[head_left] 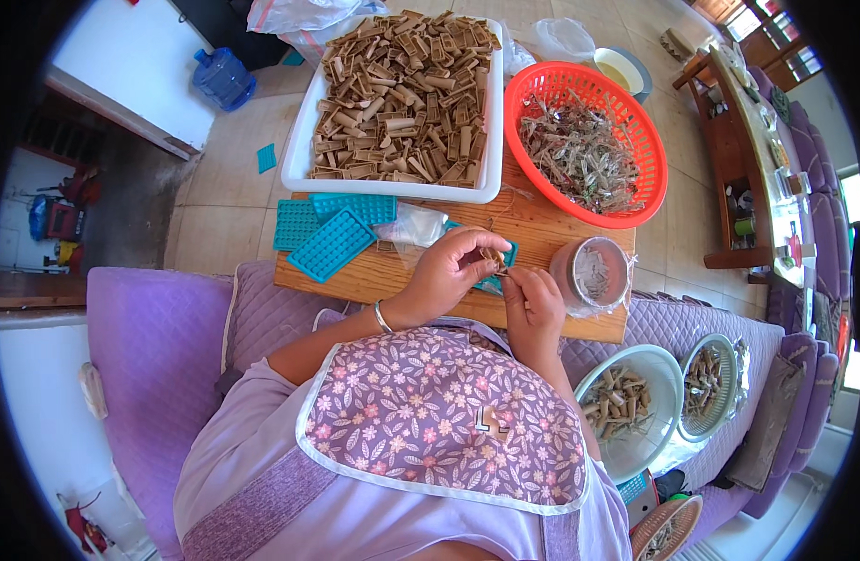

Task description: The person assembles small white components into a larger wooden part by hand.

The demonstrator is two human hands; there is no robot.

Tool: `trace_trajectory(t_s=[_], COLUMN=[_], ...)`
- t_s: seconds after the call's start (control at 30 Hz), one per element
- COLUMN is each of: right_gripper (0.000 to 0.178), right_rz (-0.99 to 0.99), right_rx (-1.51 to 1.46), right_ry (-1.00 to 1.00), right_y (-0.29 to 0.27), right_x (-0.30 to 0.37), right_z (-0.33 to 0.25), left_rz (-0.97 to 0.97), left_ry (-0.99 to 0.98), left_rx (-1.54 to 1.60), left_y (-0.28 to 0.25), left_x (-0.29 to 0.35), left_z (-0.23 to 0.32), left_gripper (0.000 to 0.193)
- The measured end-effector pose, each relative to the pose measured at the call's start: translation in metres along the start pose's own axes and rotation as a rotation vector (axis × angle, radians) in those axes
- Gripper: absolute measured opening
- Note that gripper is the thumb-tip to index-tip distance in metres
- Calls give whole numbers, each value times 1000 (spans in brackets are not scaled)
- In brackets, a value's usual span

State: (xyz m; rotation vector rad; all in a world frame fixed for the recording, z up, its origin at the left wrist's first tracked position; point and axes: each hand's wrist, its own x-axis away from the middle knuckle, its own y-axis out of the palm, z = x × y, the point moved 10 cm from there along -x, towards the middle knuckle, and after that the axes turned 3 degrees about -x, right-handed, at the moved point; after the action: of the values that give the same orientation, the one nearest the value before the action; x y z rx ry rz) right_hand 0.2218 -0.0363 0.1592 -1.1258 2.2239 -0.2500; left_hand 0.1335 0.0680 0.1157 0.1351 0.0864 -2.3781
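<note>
Over the wooden table, my two hands meet with closed fingertips. My left hand, with a bracelet at its wrist, pinches a small brown piece. Just beside it, the fingers of my right hand are pressed together at the lower end of that piece; what they hold is too small to make out. Partly hidden behind the hands lies a teal moulded tray. To the left are several more teal trays with rows of small hollows, and a clear plastic bag.
A large white bin of tan half-tube pieces stands at the back. Right of it is a red basket of clear, thin bits. A round tub sits near my right hand. Bowls of brown pieces rest on the purple sofa.
</note>
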Motion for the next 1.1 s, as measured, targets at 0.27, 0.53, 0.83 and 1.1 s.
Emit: trace_trajectory(t_s=[0.27, 0.53, 0.83, 1.1], right_gripper=[7, 9, 9, 7], right_rz=[-114, -294, -339, -603], right_rx=[-96, 21, -26, 430], right_ry=[198, 139, 215, 4], right_y=[6, 15, 19, 39], right_x=[2, 2, -1, 1], right_z=[18, 12, 12, -4], left_rz=[-100, -239, -274, -327], left_ry=[309, 404, 419, 448], left_rx=[-445, -561, -561, -583], left_y=[7, 10, 10, 12], left_x=[6, 5, 8, 10], left_z=[28, 33, 34, 26], left_gripper=[43, 43, 40, 40])
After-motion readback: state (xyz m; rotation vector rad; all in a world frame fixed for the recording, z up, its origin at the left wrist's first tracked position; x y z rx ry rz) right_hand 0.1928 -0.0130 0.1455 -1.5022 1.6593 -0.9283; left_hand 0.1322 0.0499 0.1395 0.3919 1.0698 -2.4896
